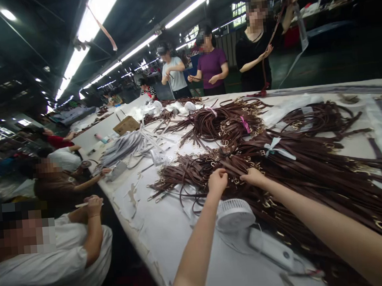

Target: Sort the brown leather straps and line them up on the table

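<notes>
Both of my arms reach over a large heap of dark brown leather straps (297, 166) with gold-coloured metal hooks and rings. My left hand (217, 180) is closed, its fingertips at a brown strap at the near edge of the heap. A short way to the right, my right hand (254, 177) is closed too, gripping a brown strap among the others. Whether both hands hold the same strap is hard to see. Below my hands, a white handheld fan (235, 214) lies on the table. A pale ribbon (278, 149) ties one bundle.
The white table (144, 224) also bears grey strips (125, 145), a cardboard box (126, 125) and a coiled strap bundle (209, 122). People sit along the left edge, one in a white shirt (56, 274) closest. Several others stand across the table.
</notes>
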Demonstrator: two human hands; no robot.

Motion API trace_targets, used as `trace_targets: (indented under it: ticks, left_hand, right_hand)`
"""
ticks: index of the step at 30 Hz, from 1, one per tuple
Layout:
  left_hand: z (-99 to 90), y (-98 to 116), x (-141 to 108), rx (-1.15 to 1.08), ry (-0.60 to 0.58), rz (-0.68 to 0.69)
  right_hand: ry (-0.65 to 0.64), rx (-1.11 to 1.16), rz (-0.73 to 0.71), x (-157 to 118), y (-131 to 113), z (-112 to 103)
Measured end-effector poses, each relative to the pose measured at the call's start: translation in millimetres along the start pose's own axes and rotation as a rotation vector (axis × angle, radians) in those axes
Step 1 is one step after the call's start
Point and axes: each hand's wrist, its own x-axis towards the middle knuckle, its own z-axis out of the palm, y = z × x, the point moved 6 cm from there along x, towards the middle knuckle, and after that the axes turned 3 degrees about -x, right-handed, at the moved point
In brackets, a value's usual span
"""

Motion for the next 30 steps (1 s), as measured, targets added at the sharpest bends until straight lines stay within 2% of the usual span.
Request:
trace_targets:
  ticks: [2,4,8,13,22,25,28,30]
  left_hand:
    - [-6.8,-7.1,34.9,0.059,0.060,0.004]
    - [-6.0,-8.9,66.3,0.118,0.072,0.030]
    - [4.1,-5.0,108.7,0.243,-0.009,0.105]
    - [9.7,-0.5,128.9,0.386,-0.114,0.167]
    - [25.4,20.4,156.3,0.465,-0.075,0.133]
    - [1.8,10.1,166.4,0.451,-0.019,0.082]
    - [-44.3,-15.4,173.4,0.410,0.071,0.001]
    - [-72.3,-32.6,172.7,0.355,0.125,-0.037]
  right_hand:
    - [0.026,-0.080,-0.050,-0.6,6.5,-2.5]
    - [0.047,-0.146,-0.078,-3.5,8.8,-0.8]
    - [0.062,-0.210,-0.111,-5.8,6.9,3.1]
    - [0.089,-0.207,-0.149,-3.0,2.8,-2.7]
    - [0.122,-0.191,-0.123,-4.5,-7.3,5.2]
    - [0.098,-0.143,-0.062,5.0,11.3,-1.7]
    - [0.089,-0.043,0.007,4.0,43.2,-18.2]
    - [0.045,0.075,0.000,-13.3,64.4,-28.2]
